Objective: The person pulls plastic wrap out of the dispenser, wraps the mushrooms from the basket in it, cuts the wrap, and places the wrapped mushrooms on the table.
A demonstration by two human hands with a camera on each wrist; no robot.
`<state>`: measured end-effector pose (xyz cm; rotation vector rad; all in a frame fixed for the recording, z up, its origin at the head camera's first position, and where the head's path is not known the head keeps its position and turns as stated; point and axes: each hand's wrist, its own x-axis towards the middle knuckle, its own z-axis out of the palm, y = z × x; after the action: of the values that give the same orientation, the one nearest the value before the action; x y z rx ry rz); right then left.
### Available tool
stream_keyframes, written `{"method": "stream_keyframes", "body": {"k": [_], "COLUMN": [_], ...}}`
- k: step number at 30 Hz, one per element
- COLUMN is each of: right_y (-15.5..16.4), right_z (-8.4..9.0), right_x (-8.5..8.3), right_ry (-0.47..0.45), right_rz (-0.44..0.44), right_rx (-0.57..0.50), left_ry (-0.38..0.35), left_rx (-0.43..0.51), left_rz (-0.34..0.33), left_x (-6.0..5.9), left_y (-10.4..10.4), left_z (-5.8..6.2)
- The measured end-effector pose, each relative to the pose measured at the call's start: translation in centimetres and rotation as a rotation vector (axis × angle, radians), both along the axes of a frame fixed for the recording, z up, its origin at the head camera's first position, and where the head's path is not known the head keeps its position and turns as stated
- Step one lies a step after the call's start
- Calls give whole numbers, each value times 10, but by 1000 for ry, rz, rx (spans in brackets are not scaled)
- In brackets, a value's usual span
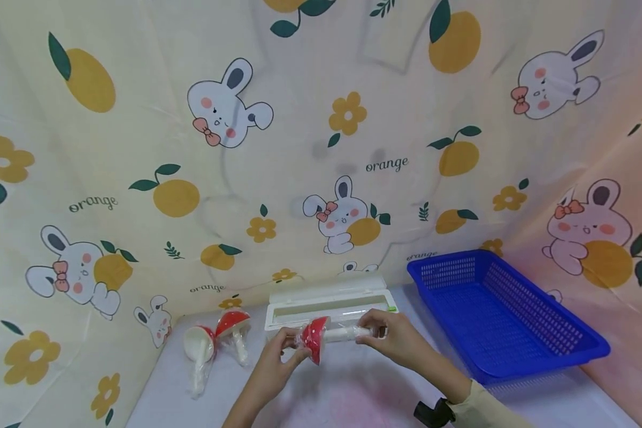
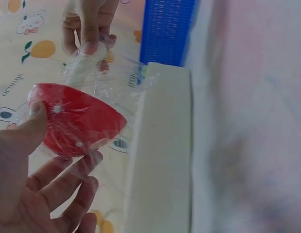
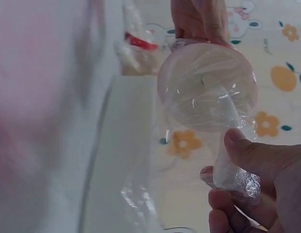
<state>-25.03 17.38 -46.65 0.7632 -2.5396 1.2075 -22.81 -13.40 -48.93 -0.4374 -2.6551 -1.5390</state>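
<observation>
Both hands raised together at centre, left hand (image 1: 278, 356) fingers curled, right hand (image 1: 398, 339) pinching, forearms converging

The only readable word is "orange", printed in dark script again and again on the patterned cloth (image 1: 299, 178) hanging behind the table. It stands clearly above the hands near the centre, and again up and to the left of them; lower prints, just behind the hands, are too small or cut off to read surely.
</observation>
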Motion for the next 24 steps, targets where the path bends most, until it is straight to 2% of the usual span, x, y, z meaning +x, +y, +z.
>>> {"method": "stream_keyframes", "body": {"k": [5,11,15,19,24], "right_y": [3,3,1,-1,-4], "right_z": [-31,-60,-71,-78,-83], "right_x": [1,1,-3,-7,-16], "right_ry": [20,-31,-41,-13,35], "right_rz": [63,93,92,83,40], "right_rx": [-38,-33,-14,-23,-21], "left_ry": [-6,59,89,48,10], "left_rx": [-50,-92,-122,-152,-145], "left_rz": [-11,-23,-39,-35,5], "left_x": [3,4,1,-2,-6], "left_y": [-2,-3,-4,-4,-1], "left_z": [-19,-40,-51,-56,-59]}}
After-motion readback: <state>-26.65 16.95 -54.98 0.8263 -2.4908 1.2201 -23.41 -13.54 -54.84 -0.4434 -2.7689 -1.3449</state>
